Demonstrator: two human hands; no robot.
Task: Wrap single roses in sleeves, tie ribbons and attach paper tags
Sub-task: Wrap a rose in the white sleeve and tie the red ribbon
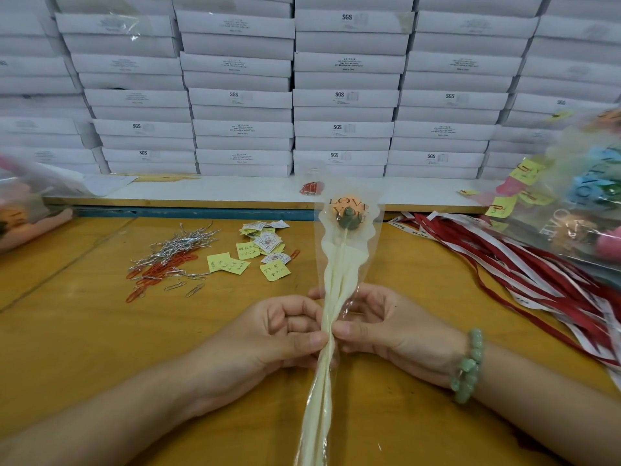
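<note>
- My left hand (pixel 289 331) has its fingers curled and its thumb pressed against the gathered lower part of the sleeve (pixel 349 243), pinching it from the left side
- My right hand (pixel 386 327) pinches the same gathered part from the right, thumb tip against the film and just across from my left thumb; a green bead bracelet (pixel 468 364) sits on that wrist
- The sleeve stands nearly upright between my hands, clear film outside with a cream liner inside; it is wide at the top and squeezed narrow where I hold it; its tail runs down past the bottom edge of view
- The rose (pixel 347 215) is inside the sleeve near the top, orange head with a green base; its pale stem runs straight down into the cream liner; the words "LOVE YOU" are printed on the film over the head
- On the wooden table (pixel 100 331), left of the sleeve, lies a pile of silver and red paper clips (pixel 168 257); just right of it are scattered paper tags (pixel 265 243), some yellow, some white and printed
- Red and white ribbons (pixel 504 264) lie spread on the table to my right
- A clear bag of wrapped roses (pixel 584 203) sits at the far right; another bag (pixel 27 203) lies at the far left, blurred
- Stacked white boxes (pixel 342 95) fill the back, some marked "SGS"
</note>
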